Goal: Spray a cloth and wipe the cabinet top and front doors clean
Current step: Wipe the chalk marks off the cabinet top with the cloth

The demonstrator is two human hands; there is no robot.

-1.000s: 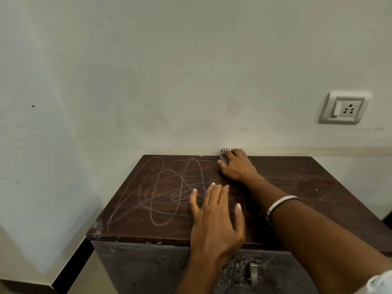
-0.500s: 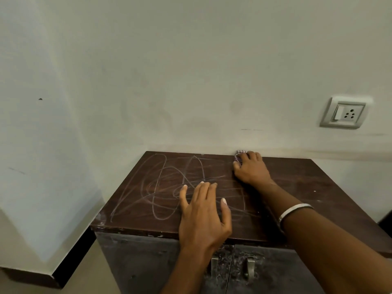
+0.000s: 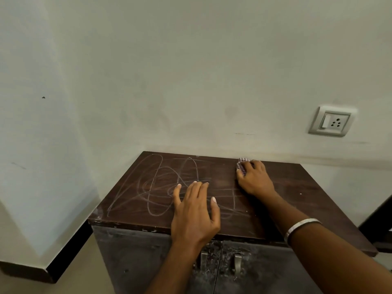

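Wiping of the cabinet top (image 3: 297, 187) under way, early stage by my judgement. Chalk-like scribbles (image 3: 161, 187) cover the left half of the top, from the left edge almost to centre, unwiped. Right half shows no loops, only faint smears and a few pale specks, so it may be done or may never have been marked; cannot tell which. Spraying step: no bottle in view, and whether the cloth is damp cannot be read. Front doors (image 3: 135, 264) look grimy and mottled, heaviest around the two metal handles (image 3: 237, 263) at the centre seam; judged not yet started.

Left hand (image 3: 194, 217) lies flat, palm down, near the front edge at about the middle, fingers extended and lightly spread, thumb out to the side. Holds nothing; likely a brace.

Right hand (image 3: 254, 179) at the rear edge, right of centre, fingers curled and pressed down on a small checked cloth (image 3: 241, 166), most of it hidden beneath them. Cloth is touching the top close to the back wall (image 3: 191, 81). White bangle (image 3: 301, 227) on the right forearm.

Surface: dark brown laminate, front edge chipped near the left corner.

Room: plain pale wall, cabinet close to a corner; switch-and-socket plate (image 3: 331, 122) on the wall above the right side; dark skirting (image 3: 65, 251) along the floor at left.
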